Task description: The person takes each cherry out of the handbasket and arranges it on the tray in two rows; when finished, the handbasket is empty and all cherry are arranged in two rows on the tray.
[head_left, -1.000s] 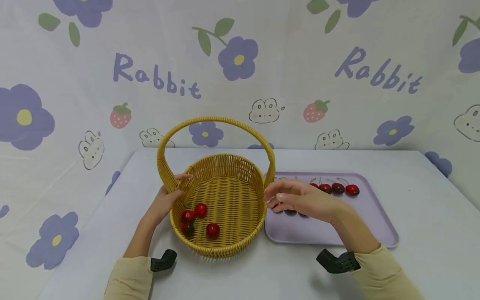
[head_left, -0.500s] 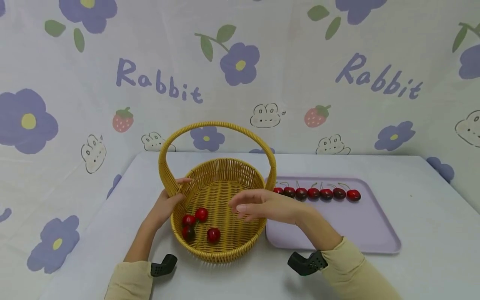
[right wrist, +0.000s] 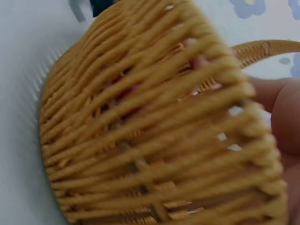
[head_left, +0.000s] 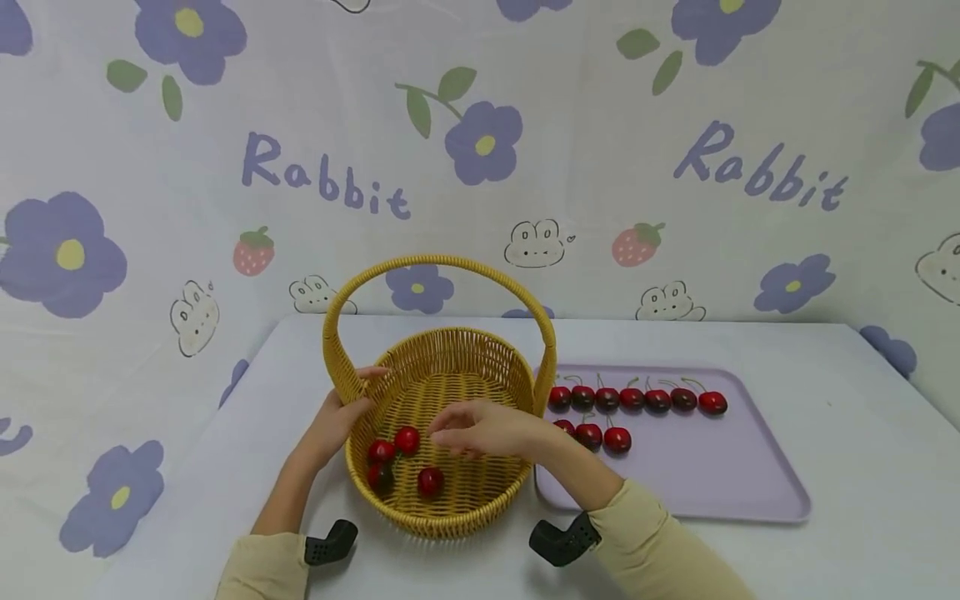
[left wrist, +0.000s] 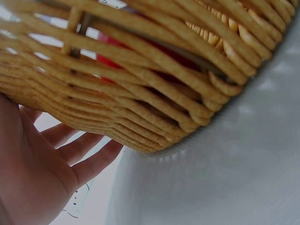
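Note:
A yellow woven basket (head_left: 435,525) with a tall arched handle stands left of centre, several red cherries (head_left: 431,482) in its near left part. My left hand (head_left: 327,432) holds its left side at the foot of the handle, thumb towards the inside. In the left wrist view, the fingers of that hand (left wrist: 42,168) lie along the wicker (left wrist: 140,122). Over the basket's interior is my right hand (head_left: 487,431), fingers loosely bent with nothing visible in them, just right of the cherries. The wicker (right wrist: 154,112) hides most of that hand (right wrist: 286,117) in the right wrist view.
Right of the basket lies a lilac tray (head_left: 712,475) with a back row of several cherries (head_left: 632,400) and a shorter row (head_left: 617,441) in front, partly behind the basket and right forearm. A patterned cloth (head_left: 585,150) hangs behind the white table (head_left: 847,400).
My right hand has travelled left from over the tray into the space above the basket's interior, uncovering the front cherry row. My left hand keeps its hold. The head view has tilted up slightly.

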The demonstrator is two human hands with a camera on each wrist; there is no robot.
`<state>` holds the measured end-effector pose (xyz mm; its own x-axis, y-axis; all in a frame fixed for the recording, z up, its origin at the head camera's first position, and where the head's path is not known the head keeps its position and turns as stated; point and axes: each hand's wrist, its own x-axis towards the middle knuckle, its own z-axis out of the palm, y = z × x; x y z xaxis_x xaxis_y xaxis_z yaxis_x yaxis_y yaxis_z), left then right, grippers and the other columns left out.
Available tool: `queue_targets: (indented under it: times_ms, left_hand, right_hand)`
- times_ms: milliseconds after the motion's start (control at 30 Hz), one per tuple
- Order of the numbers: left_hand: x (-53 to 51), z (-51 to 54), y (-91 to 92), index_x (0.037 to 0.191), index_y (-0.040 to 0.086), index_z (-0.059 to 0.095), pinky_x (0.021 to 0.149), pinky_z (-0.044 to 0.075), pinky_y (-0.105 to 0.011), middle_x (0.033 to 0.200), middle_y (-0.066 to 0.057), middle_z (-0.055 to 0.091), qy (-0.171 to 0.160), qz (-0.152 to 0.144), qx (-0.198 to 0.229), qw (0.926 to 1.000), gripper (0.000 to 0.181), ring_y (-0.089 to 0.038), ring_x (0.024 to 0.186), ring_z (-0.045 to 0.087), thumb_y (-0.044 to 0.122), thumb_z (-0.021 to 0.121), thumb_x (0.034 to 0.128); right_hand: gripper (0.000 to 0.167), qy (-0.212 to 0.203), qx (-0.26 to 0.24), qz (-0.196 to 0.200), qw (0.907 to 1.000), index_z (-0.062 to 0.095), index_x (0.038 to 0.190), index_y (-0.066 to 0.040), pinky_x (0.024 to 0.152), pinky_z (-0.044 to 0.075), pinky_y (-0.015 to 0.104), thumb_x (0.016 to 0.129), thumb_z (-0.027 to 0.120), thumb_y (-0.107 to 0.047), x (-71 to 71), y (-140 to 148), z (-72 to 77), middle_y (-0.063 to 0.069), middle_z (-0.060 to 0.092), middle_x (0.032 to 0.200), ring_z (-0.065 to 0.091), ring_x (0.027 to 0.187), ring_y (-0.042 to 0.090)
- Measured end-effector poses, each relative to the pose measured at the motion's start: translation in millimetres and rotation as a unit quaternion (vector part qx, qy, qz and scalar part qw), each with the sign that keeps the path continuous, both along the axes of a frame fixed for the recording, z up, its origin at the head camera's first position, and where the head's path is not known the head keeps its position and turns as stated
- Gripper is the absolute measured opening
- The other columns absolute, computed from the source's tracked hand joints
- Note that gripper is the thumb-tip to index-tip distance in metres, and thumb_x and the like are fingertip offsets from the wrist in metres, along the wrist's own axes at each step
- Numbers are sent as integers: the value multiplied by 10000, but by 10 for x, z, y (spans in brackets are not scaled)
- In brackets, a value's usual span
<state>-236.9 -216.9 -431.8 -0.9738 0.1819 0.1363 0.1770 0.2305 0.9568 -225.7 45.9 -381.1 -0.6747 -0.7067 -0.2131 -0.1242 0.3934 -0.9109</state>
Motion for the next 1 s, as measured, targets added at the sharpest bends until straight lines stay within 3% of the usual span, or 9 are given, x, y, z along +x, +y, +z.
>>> queue_targets:
  times_ms: [233, 433, 667, 1000]
  left_hand:
    - [4, -14, 7, 1344, 4, 459, 1018, 293, -549, 1415, -205, 404, 55, -24, -11, 10000, 442, -388, 1285, 380, -17, 414, 905]
    - [8, -13, 6, 1345, 7, 458, 1025, 282, -554, 1420, -194, 396, -37, -4, 43, 10000, 437, -385, 1289, 375, -11, 414, 910]
    - [16, -5, -8, 1351, 15, 461, 1013, 296, -540, 1423, -185, 402, -21, 65, 11, 10000, 452, -376, 1299, 364, -10, 421, 901]
    - [-1, 4, 5, 1356, 24, 455, 1011, 304, -555, 1424, -196, 398, -52, 38, -45, 10000, 451, -385, 1277, 388, -6, 415, 908]
  right_hand:
    - [257, 289, 541, -247, 9978, 641, 1128, -116, 777, 480, 356, 932, 605, -277, 12, -126, -82, 39, 614, 1001, 585, 891, 202]
    - [185, 170, 867, -392, 9953, 665, 1035, -139, 715, 492, 334, 915, 632, -275, 30, -285, -135, 8, 608, 929, 571, 836, 188]
    - [146, 726, 1330, -125, 9884, 687, 989, -162, 731, 419, 315, 906, 639, -272, 44, -432, -111, -39, 594, 921, 507, 844, 142]
    - [190, 678, 1251, 166, 9897, 672, 1030, -86, 696, 451, 273, 853, 709, -142, 85, -455, -92, -17, 590, 892, 530, 801, 119]
